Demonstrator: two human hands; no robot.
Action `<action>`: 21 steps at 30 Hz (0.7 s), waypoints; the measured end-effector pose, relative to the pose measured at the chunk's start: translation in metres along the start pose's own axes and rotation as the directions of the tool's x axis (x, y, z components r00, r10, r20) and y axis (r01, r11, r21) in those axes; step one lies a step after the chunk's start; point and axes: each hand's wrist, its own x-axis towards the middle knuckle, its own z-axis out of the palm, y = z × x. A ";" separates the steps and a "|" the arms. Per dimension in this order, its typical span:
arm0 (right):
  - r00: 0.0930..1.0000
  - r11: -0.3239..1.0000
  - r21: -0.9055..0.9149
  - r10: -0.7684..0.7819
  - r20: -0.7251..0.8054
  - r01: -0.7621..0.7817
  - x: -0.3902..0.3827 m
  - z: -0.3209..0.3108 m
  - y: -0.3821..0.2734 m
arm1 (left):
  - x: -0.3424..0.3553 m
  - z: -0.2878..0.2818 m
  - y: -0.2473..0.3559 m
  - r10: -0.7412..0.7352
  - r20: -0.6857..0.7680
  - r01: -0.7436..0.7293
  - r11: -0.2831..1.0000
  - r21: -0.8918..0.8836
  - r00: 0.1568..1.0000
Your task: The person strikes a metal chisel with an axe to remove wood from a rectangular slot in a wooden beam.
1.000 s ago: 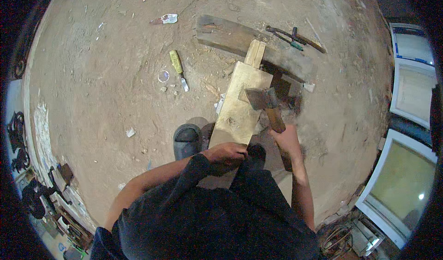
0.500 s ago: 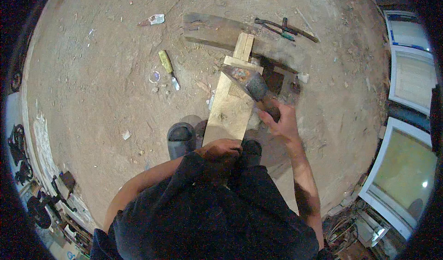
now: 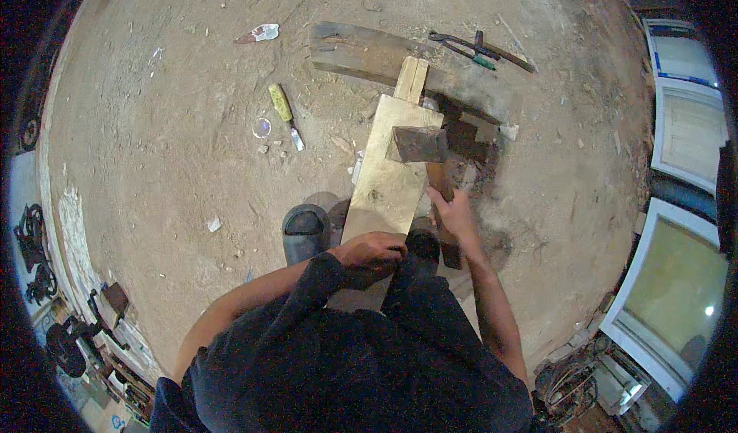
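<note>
A pale wooden board (image 3: 382, 202) slants away from me, its near end gripped by my left hand (image 3: 373, 250). Its far end narrows to a tongue (image 3: 412, 78), which lies against an old weathered beam (image 3: 365, 46) on the ground. In my right hand (image 3: 456, 216) is a hatchet (image 3: 420, 145), the fingers wrapped round its wooden handle. The hatchet's dark head is over the board's right edge, below the tongue; whether it touches the wood I cannot tell. My feet in dark slip-on shoes (image 3: 305, 233) stand on either side of the board.
A chisel (image 3: 284, 110) with a yellow-green handle lies on the dirt floor to the left. Dark pincers (image 3: 465, 49) and a hammer (image 3: 500, 50) lie beyond the beam. White-framed windows (image 3: 665, 287) lean along the right, and assorted metal parts (image 3: 69, 348) crowd the lower left.
The hatchet has come toward me and turned, its handle now pointing more nearly at me. My right hand has drawn back and left. My left hand keeps hold of the board.
</note>
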 end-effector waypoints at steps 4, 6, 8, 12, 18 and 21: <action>0.948 0.977 -0.046 0.212 0.236 -0.207 -0.002 -0.035 -0.029 | 0.004 0.000 0.001 0.137 -0.143 -0.134 0.990 0.033 0.980; 0.961 0.983 -0.087 0.179 0.213 -0.163 -0.009 -0.044 -0.047 | 0.006 -0.003 0.006 0.094 -0.103 -0.094 0.996 0.003 0.990; 0.992 0.994 -0.111 0.031 0.120 -0.018 -0.011 -0.045 -0.042 | 0.009 -0.007 0.011 0.070 -0.081 -0.073 0.997 -0.023 0.994; 0.977 0.977 -0.077 -0.203 -0.060 0.198 -0.019 -0.056 -0.071 | 0.010 -0.011 0.015 0.072 -0.088 -0.073 0.997 -0.013 0.993; 0.951 0.970 -0.045 -0.244 -0.188 0.240 -0.013 -0.078 -0.095 | 0.000 0.020 -0.014 -0.111 -0.039 0.102 0.976 -0.193 0.993; 0.948 0.960 -0.054 -0.280 -0.151 0.275 -0.001 -0.062 -0.057 | -0.001 0.020 -0.016 -0.072 -0.049 0.063 0.985 -0.162 0.996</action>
